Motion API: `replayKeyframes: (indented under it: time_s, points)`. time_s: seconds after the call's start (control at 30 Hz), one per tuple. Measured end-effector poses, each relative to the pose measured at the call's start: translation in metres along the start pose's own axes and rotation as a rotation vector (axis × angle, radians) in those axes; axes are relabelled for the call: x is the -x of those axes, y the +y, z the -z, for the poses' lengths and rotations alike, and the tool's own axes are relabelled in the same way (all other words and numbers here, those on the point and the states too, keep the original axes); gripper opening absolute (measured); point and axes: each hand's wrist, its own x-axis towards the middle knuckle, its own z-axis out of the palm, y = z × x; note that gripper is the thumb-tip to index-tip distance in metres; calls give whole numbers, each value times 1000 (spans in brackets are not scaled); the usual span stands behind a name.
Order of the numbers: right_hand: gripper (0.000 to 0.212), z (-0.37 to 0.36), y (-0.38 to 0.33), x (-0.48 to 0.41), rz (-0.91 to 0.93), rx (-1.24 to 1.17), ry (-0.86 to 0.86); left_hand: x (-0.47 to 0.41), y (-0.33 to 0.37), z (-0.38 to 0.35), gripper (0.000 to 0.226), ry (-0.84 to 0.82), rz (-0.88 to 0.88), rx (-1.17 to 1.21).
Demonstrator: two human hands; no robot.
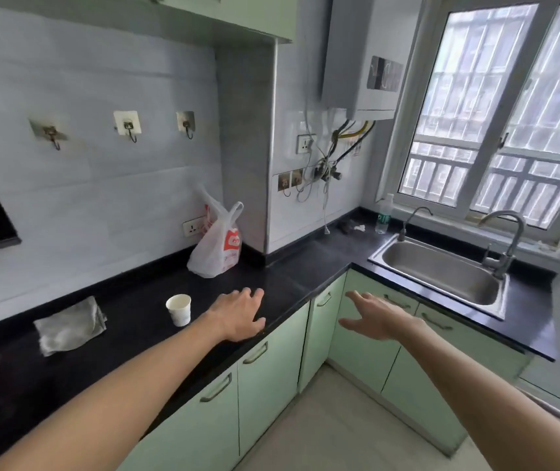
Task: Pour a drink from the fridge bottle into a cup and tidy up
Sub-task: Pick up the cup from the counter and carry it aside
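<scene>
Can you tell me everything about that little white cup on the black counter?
The cup is small, white and looks like paper, with a rolled rim and sides that narrow toward the bottom. It stands upright, mouth open, on the black countertop. Its inside looks pale, with no drink showing. The left hand is just beside it, not touching. Only the countertop touches it.

I'm looking at a home kitchen; black countertop (pixel 129 300), steel sink (pixel 441 277) under a barred window (pixel 496 107), green cabinets (pixel 268 379), water heater (pixel 356 52).
</scene>
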Motion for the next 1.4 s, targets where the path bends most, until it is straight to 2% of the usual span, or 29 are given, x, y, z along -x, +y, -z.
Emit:
replayKeyframes:
  time_s: [0.33, 0.53, 0.7, 0.93, 1.4]
  points:
    - [77, 9, -111, -75, 197, 97, 8, 16, -103, -11, 66, 46, 165, 43]
    - [79, 14, -162, -116, 271, 146, 0, 15, -159, -11, 56, 55, 238, 57]
    - [76, 18, -189, -137, 319, 190, 18, 12, -205, -12, 62, 51, 267, 32]
    - [77, 26, -207, -172, 334, 211, 18, 2, -234, -27, 64, 34, 285, 76]
    - [74, 23, -271, -308, 622, 231, -34, -41, -287, -48, 61, -7, 510, 107]
